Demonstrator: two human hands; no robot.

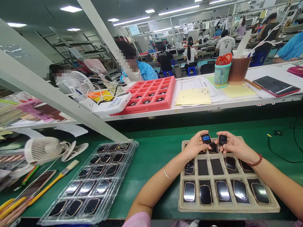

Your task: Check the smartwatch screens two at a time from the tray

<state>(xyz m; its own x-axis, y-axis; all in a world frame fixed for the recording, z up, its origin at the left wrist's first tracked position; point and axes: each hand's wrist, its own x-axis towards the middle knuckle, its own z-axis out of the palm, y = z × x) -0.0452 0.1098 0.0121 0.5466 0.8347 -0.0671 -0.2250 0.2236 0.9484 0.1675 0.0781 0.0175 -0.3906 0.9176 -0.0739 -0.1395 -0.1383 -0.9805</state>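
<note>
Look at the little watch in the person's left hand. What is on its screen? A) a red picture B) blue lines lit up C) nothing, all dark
B: the watch in the left hand, held over the beige tray, shows a lit blue screen, while the one in the right hand looks dark.

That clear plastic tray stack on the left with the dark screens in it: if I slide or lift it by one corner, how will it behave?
The clear tray stack looks thin and glossy, so it would probably flex if lifted by a corner. Its layers sit slightly offset, so they may slip apart. On the green mat it should slide easily, being likely light.
</note>
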